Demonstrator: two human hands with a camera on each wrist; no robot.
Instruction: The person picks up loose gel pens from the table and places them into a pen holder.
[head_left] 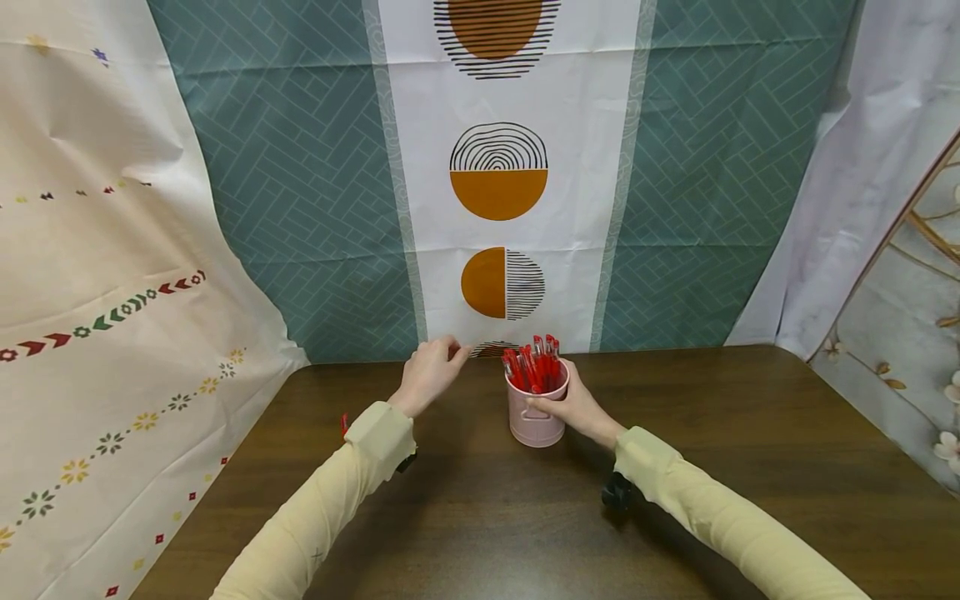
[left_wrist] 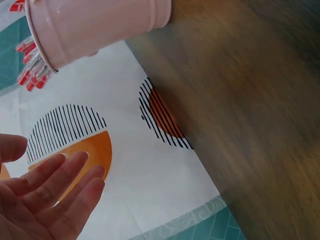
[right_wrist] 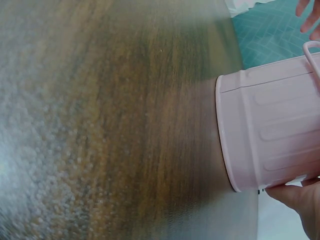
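Note:
A pink metal bucket [head_left: 536, 421] filled with several red pens [head_left: 534, 367] is upright over the middle of the table. My right hand [head_left: 577, 408] grips it from the right side, the thumb lying across the front near the rim. Whether its base touches the wood I cannot tell. To the left of the bucket and apart from it, my left hand [head_left: 433, 369] is raised with nothing in it. In the left wrist view its fingers [left_wrist: 75, 200] are loosely bent and spread from the thumb. The right wrist view shows the bucket's ribbed side [right_wrist: 280, 120] and its handle.
A small red object [head_left: 344, 423], mostly hidden by the left sleeve, lies on the brown wooden table [head_left: 487, 517]. Behind the table hangs a green and white patterned cloth [head_left: 517, 233]. Flowered cloth [head_left: 112, 400] drapes at the left side.

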